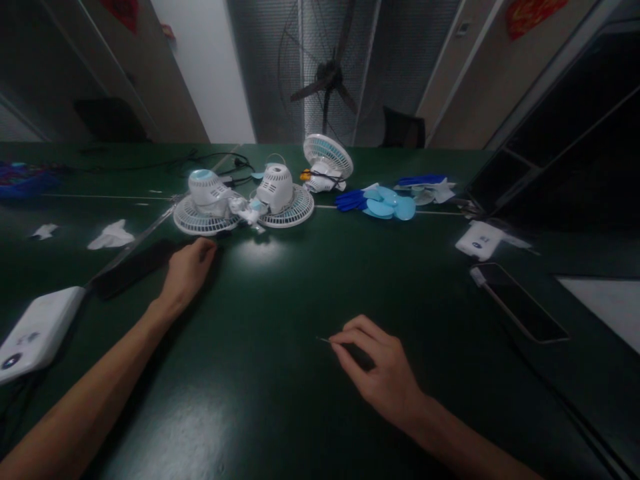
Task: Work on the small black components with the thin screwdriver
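My right hand (377,370) is over the near middle of the green table, thumb and forefinger pinched on a thin, short metal piece (323,339). That piece points left; it is too small to tell its kind. Farther off to the left, my left hand (187,270) rests at the table with its fingers curled closed; what they hold, if anything, is hidden. Just beyond it lies a small white fan (207,200), grille down. A second white fan (277,197) lies grille down beside it, with a crumpled white bundle (249,210) between the two.
A third fan (327,163) stands tilted at the back. Light blue fan blades (387,203) and blue gloves (350,200) lie right of it. A phone (523,303) and white power bank (480,240) are at right, another white device (40,330) at left. Cables (565,400) trail at right.
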Demonstrator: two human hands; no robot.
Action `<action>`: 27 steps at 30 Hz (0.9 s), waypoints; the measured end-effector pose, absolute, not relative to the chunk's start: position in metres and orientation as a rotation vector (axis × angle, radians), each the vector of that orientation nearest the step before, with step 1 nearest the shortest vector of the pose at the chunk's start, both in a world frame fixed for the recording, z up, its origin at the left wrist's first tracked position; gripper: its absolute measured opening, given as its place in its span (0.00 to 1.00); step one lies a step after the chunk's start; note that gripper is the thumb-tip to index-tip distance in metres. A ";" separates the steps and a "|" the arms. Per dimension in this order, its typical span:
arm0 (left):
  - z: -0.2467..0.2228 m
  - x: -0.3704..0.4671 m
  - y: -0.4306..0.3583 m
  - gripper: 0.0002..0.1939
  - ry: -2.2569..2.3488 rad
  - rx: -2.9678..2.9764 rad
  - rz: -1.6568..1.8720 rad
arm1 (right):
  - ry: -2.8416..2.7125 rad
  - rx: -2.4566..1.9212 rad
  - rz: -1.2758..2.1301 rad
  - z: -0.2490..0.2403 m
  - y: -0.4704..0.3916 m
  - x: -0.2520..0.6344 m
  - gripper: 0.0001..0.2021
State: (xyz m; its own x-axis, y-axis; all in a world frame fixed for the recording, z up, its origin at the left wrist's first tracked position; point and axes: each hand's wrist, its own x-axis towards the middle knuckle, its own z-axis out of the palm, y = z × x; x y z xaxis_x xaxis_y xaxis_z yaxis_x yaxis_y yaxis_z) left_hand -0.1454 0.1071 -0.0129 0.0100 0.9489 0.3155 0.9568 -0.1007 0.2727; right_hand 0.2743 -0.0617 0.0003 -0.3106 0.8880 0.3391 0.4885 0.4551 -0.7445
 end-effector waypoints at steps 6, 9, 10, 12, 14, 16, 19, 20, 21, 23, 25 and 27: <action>-0.010 -0.138 0.106 0.17 -1.805 -2.347 -0.532 | -1.960 -1.150 0.711 0.000 -0.061 0.275 0.08; -0.008 -0.139 0.105 0.17 -1.724 -2.333 -0.482 | -1.962 -1.153 0.722 -0.001 -0.062 0.276 0.08; -0.008 -0.140 0.105 0.17 -1.722 -2.314 -0.500 | -1.962 -1.157 0.721 -0.001 -0.062 0.276 0.07; -0.008 -0.144 0.104 0.18 -1.756 -2.269 -0.538 | -1.961 -1.156 0.716 -0.001 -0.062 0.276 0.07; -0.008 -0.148 0.103 0.19 -1.818 -2.238 -0.538 | -1.962 -1.149 0.716 0.000 -0.062 0.276 0.08; -0.008 -0.151 0.102 0.19 -1.875 -2.245 -0.532 | -1.962 -1.139 0.716 0.000 -0.062 0.275 0.08; -0.009 -0.155 0.104 0.19 -1.930 -2.279 -0.599 | -1.960 -1.138 0.709 0.001 -0.062 0.275 0.08; -0.010 -0.155 0.105 0.19 -1.933 -2.286 -0.629 | -1.960 -1.139 0.713 0.001 -0.062 0.275 0.08; -0.012 -0.156 0.107 0.19 -1.921 -2.291 -0.656 | -1.960 -1.139 0.719 0.001 -0.062 0.275 0.08; -0.015 -0.157 0.109 0.19 -1.873 -2.306 -0.690 | -1.961 -1.141 0.722 0.001 -0.062 0.275 0.08; -0.017 -0.158 0.110 0.19 -1.833 -2.312 -0.708 | -1.968 -1.149 0.707 -0.001 -0.062 0.276 0.07; -0.019 -0.159 0.111 0.18 -1.819 -2.305 -0.718 | -1.973 -1.160 0.684 -0.001 -0.062 0.276 0.07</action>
